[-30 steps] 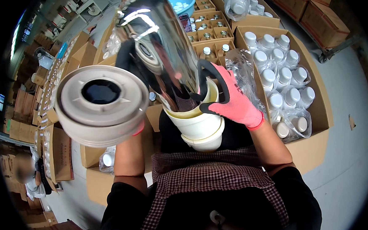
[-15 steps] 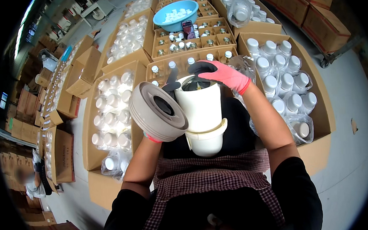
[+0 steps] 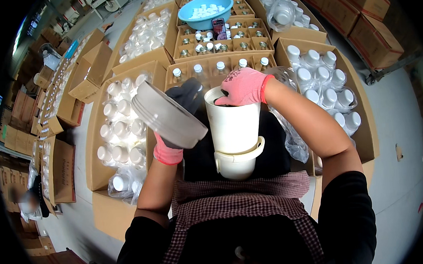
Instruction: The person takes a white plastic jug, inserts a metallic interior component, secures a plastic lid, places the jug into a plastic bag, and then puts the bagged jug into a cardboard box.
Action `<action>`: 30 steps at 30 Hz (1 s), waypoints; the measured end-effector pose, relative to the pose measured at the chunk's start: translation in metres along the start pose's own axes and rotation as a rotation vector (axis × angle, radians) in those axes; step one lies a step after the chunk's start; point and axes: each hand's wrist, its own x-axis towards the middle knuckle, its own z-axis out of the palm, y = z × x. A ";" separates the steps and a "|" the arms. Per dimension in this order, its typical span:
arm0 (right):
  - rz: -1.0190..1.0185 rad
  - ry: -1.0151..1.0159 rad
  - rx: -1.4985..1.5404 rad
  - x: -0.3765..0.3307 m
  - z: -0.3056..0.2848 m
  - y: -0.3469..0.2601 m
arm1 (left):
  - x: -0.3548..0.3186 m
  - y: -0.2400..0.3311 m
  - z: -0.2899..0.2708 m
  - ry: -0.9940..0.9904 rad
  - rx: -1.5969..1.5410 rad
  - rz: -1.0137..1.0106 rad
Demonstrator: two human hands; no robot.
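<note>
My left hand (image 3: 187,95), in a pink-and-dark work glove, grips a thick grey round plastic part (image 3: 164,116) with a ridged rim, tilted on its edge. To its right, a tall white cylinder (image 3: 235,128) stands in front of my body, with a white handled cup-like piece (image 3: 238,165) at its lower end. Over the cylinder's open mouth is my right hand (image 3: 246,85), gloved the same way. Its fingers reach down inside and are hidden by the glove's back and the rim, so their hold does not show.
Open cartons of white-capped bottles stand at my left (image 3: 123,118) and right (image 3: 327,88). Ahead is a divided carton (image 3: 246,61) of small bottles. Beyond it are a phone (image 3: 219,29) and a blue basin (image 3: 204,18) of white caps. Stacked boxes (image 3: 373,37) are at far right.
My right hand has dropped from the cylinder's rim into its mouth. My left hand has moved a little left and tipped the grey part, so its central hole no longer shows.
</note>
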 end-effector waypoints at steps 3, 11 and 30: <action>0.016 0.097 0.356 -0.012 -0.001 0.018 | 0.021 0.013 -0.013 0.076 0.034 0.198; -0.189 0.871 1.456 -0.039 0.049 0.020 | 0.053 -0.014 0.025 -0.195 0.815 0.115; -0.601 0.859 1.402 -0.004 0.126 0.063 | 0.054 -0.036 -0.006 -0.442 0.539 0.146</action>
